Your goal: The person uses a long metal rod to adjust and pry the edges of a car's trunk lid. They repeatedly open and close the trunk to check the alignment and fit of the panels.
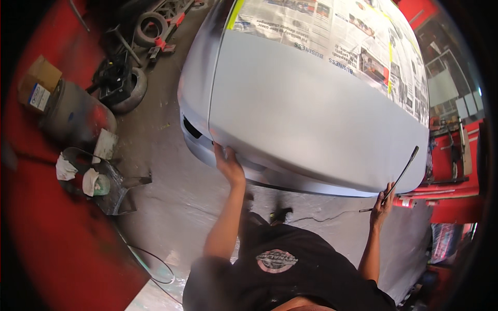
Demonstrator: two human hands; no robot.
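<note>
A car body panel (pixel 306 114) in matte grey, wide and curved, fills the middle of the view. My left hand (pixel 229 165) touches it at the lower left corner, the visible fingers stretched upward and apart; some fingertips are hidden at the edge. By the panel's lower right edge, my right hand (pixel 383 206) is closed around a thin black rod (pixel 402 173) that slants up to the right across the panel. A short dark end also sticks out left of that hand. Newspaper sheets (pixel 332 33) with yellow tape cover the area beyond the panel.
Tyres (pixel 150 28) and red-and-dark equipment lie on the floor at the far left. A grey drum (pixel 78 116) carries a cardboard box (pixel 41 78). Nearer stands a dark chair (pixel 111 186) with a tub on it. Red racks (pixel 456 155) line the right side. A thin cable crosses the floor.
</note>
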